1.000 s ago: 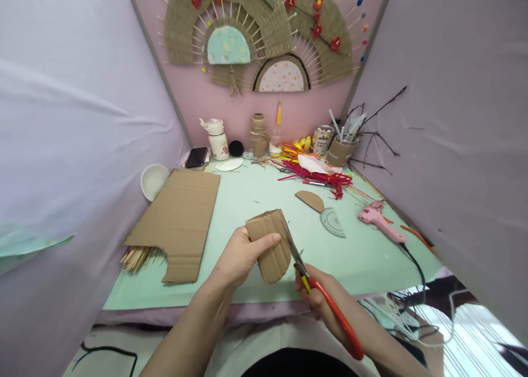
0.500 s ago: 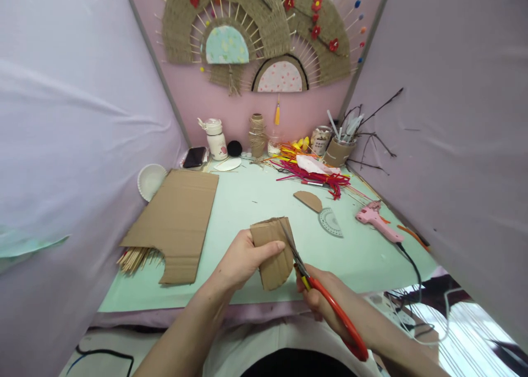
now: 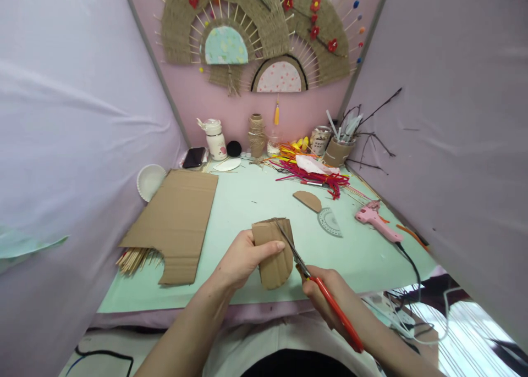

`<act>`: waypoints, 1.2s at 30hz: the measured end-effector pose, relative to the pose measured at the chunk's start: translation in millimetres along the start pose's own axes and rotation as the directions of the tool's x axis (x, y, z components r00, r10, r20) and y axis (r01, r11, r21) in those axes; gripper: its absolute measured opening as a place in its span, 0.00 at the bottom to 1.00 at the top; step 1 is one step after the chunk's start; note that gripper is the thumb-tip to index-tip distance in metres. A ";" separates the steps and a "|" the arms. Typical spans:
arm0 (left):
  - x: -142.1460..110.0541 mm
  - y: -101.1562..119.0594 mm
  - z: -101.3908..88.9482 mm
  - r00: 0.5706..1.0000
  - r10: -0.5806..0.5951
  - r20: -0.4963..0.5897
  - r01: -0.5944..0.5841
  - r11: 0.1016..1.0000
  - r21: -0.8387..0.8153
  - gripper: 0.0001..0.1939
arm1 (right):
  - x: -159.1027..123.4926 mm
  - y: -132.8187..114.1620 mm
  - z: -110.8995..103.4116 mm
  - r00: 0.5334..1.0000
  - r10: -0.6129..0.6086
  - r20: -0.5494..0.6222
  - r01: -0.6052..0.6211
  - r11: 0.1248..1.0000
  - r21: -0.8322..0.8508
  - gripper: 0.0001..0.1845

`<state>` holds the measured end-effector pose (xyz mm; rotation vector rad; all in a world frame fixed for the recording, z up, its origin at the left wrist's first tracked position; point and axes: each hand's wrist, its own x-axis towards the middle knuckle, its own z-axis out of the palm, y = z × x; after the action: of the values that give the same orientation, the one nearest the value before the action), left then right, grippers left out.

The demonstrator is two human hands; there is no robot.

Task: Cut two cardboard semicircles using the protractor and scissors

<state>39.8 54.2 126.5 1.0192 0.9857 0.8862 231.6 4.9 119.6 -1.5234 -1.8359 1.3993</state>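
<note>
My left hand [image 3: 251,259] pinches a small piece of brown cardboard [image 3: 270,267] with a rounded lower end, thumb across its front. In my right hand [image 3: 325,286] is a pair of scissors with red handles [image 3: 338,311]. Their blades lie along the right part of the cardboard, pointing up and left toward its top edge. Beyond the hands, a cardboard half-disc [image 3: 307,200] touches a clear protractor [image 3: 330,222] on the pale green table.
A large cardboard sheet [image 3: 181,217] lies at left over a bundle of thin sticks [image 3: 134,260]. To the right rests a pink glue gun [image 3: 377,222] with a black cord. Red pipe cleaners [image 3: 317,178], a twine spool [image 3: 256,135] and a white bottle [image 3: 215,139] stand or lie at the back.
The scissors' handles have come closer together and the blades have tilted further left across the cardboard. My left hand keeps its grip, almost in the same place.
</note>
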 end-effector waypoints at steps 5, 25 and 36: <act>2.9 -0.3 -2.0 1.000 0.007 -0.029 -0.007 1.000 -0.005 0.15 | 3.1 12.7 4.9 0.995 -0.100 0.004 0.100 0.995 0.009 0.32; -1.7 17.1 -8.0 0.995 0.052 -0.081 -0.035 0.980 0.196 0.15 | -5.0 17.2 -0.3 0.917 -0.328 0.226 0.248 0.914 0.322 0.38; -2.4 13.4 -6.8 0.999 0.040 0.002 -0.040 0.966 0.254 0.11 | -4.3 2.5 -7.6 0.929 -0.303 0.214 0.286 0.952 0.104 0.28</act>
<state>30.9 57.5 138.3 1.2590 1.1043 0.8073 240.2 4.3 122.1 -1.0322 -2.0235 1.5205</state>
